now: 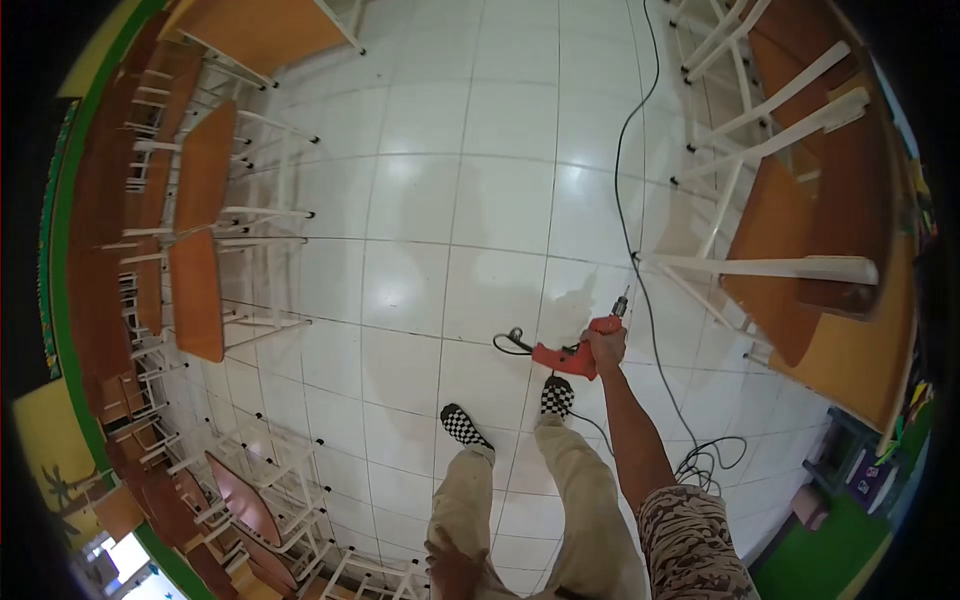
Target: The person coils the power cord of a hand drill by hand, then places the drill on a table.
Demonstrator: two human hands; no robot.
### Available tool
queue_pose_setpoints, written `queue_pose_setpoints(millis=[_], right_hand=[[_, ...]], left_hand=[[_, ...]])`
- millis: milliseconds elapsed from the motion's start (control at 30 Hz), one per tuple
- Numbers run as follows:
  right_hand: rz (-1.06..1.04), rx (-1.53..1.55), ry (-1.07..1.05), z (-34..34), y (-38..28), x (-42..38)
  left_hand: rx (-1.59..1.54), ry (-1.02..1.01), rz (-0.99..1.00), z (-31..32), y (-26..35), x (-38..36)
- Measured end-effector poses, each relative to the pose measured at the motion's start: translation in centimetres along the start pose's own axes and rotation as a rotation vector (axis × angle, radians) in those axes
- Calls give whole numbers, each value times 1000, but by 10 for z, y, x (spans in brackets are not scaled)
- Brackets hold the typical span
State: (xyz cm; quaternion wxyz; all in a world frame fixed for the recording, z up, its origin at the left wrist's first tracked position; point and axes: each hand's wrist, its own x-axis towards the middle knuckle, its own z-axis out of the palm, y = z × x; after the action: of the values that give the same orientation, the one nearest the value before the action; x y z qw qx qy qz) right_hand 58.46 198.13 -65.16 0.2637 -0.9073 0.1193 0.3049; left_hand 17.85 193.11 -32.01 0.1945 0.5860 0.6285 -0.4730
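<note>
A red corded power drill (563,359) is in my right hand (606,348), whose fingers wrap round its body. The drill's dark chuck and thin bit (622,302) point up and away to the right, above the floor. Part of its black cord (514,345) makes a loop to the left of the handle. My left hand (455,568) is low by my left thigh, against the beige trousers (465,500). Its fingers look loosely spread, and I see nothing in them.
A long dark cable (622,190) runs across the white tiled floor (410,280) to a coil (708,462) at my right. Wooden chairs with white metal legs (200,295) line the left. More chairs (770,250) stand at the right. My checkered shoes (464,426) are below me.
</note>
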Motion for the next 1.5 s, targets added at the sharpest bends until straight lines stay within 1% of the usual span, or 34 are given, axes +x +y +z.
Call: queue_pose_setpoints(millis=[33, 67, 100, 167, 200, 233, 300, 367, 400, 433, 500, 633, 700, 800, 867, 900, 967, 1000, 1067, 1100, 1133, 1167, 1200, 1233, 1267, 1300, 1333, 1367, 1400, 1433, 1467, 1500], right_hand=[[23, -10, 2, 16, 5, 10], [21, -15, 15, 32, 10, 19], [19, -18, 26, 48, 16, 26], [47, -51, 57, 78, 21, 40], [51, -81, 90, 89, 23, 45], [68, -86, 93, 95, 23, 48], [84, -140, 41, 104, 18, 52], [102, -184, 26, 114, 16, 60], [69, -205, 33, 120, 17, 63], [33, -225, 39, 123, 18, 66], [32, -214, 12, 127, 20, 69], [-5, -216, -17, 136, 21, 72], [-14, -220, -27, 140, 24, 74], [-14, -200, -59, 141, 29, 75], [-106, -68, -116, 146, 46, 82], [-110, -68, -115, 144, 46, 81], [-71, -261, -129, 138, 43, 80], [-77, -260, -121, 133, 41, 76], [-94, -290, -148, 120, 36, 62], [-109, -239, -140, 113, 31, 50], [-138, -184, -128, 116, 39, 44], [-186, -125, -131, 108, 32, 23], [-284, -96, -245, 115, 56, 25], [-388, -167, -221, 115, 57, 5], [-431, -320, -306, 102, 38, -22], [-639, -261, -255, 98, 40, -45], [-339, -174, -419, 82, 22, -75], [-262, -95, -562, 71, 11, -98], [-189, -17, -678, 46, -11, -130], [-140, 275, -776, 39, -3, -146], [-137, 161, -747, 23, -20, -169], [-283, -9, -610, -10, -52, -217]], left_hand=[[-17, -90, -12, -6, -3, 10], [-80, -4, -8, 3, -14, 16], [-60, -21, -14, 1, -19, 18], [-129, -94, -49, -6, -28, 29], [-84, 46, 40, 16, -47, 32], [-69, 36, 43, 3, -40, 36], [-148, 22, 76, -27, -29, 36], [-106, 29, 76, -28, -31, 40], [-73, 46, 71, -30, -29, 42], [-71, 41, 77, -34, -27, 43], [-49, -33, -1, -40, -21, 44], [-42, 41, 57, -33, -27, 47], [-55, -16, 23, -32, -29, 48], [-46, -9, 24, -28, -32, 48], [-37, -8, 21, -24, -35, 47], [-35, -9, 20, -22, -36, 46], [-34, -6, 25, -19, -37, 46], [-34, -3, 30, -19, -37, 46], [-4, -13, 54, -26, -33, 45], [30, -24, 69, -29, -32, 45], [16, -11, 87, -13, -42, 49], [36, 38, 98, 18, -60, 57], [53, 90, 109, 35, -70, 64], [35, 111, 130, 31, -69, 67], [53, 68, 152, 23, -68, 70], [71, 30, 177, 14, -66, 74], [69, 27, 223, 9, -69, 79], [53, 58, 245, -1, -72, 86], [-54, -25, 270, -12, -74, 93], [-162, -104, 300, -24, -75, 98], [-27, 332, 410, -27, -74, 94], [-53, 412, 436, -63, -83, 108]])
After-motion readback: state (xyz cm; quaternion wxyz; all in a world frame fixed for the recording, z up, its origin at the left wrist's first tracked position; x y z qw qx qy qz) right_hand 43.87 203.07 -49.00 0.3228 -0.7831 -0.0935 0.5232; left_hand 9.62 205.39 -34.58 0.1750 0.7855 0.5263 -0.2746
